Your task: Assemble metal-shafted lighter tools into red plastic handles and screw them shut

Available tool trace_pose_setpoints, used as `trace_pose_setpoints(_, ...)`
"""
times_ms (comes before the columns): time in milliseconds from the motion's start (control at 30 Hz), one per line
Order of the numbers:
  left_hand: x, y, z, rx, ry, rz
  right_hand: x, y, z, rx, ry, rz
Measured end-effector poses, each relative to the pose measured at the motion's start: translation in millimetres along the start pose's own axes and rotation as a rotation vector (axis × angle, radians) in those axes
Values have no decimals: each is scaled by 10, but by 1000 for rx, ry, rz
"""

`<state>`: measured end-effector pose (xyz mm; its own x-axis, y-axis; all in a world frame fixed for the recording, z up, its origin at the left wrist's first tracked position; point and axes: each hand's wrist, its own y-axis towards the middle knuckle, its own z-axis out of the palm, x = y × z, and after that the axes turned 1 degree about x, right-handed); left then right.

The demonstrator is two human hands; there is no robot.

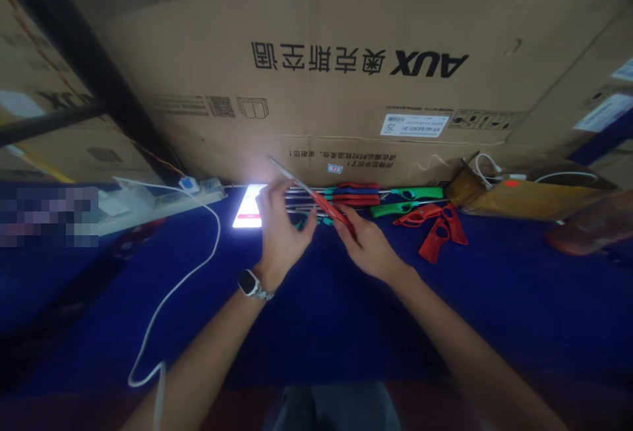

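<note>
My right hand [370, 246] grips a red long-necked lighter [326, 208] by its handle, with the thin metal neck tilted up to the left. Close to that neck is my left hand [281, 227], thumb and fingers apart; it wears a watch [248, 283]. Behind both hands lies a row of similar lighters, among them a blue one [353, 190] and a green one [420, 192]. Another green lighter [393, 209] rests nearer me. Red handle pieces [435, 240] lie to the right. Some of the row is hidden by my hands.
A lit phone [247, 210] lies left of my left hand on the blue surface [321, 325]. A white cable [185, 279] runs from a power strip [163, 210]. Large cardboard boxes [316, 16] stand behind. Brown packaging [524, 197] is at right.
</note>
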<state>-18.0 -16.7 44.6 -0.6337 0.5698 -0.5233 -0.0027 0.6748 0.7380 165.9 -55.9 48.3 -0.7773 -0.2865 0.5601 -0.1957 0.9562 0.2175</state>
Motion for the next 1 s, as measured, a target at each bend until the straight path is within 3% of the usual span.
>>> trace_pose_setpoints(67, 22, -62, 108, 34, -227, -188, -11, -19, 30, -2, 98, -4)
trace_pose_setpoints(133, 28, -110, 191, 288, -588, -353, -25, -27, 73, -15, 166, -42)
trace_pose_setpoints(200, 9, -139, 235, 458, -865, -465, -39, -32, 119, -35, 205, -82)
trace_pose_setpoints(300, -53, -152, 240, 457, -1059, -570, -55, -42, 169, -56, 226, -125)
trace_pose_setpoints(467, -104, -151, 227, 407, -1120, -637, -43, -65, 193, -58, 204, -134)
trace_pose_setpoints(700, -48, -166, 269, 340, -1060, -622, -6, -85, 228, -54, 144, -109)
trace_pose_setpoints(1000, -26, -96, 190, 431, -1099, -646, 35, -96, 244, -57, 147, -92)
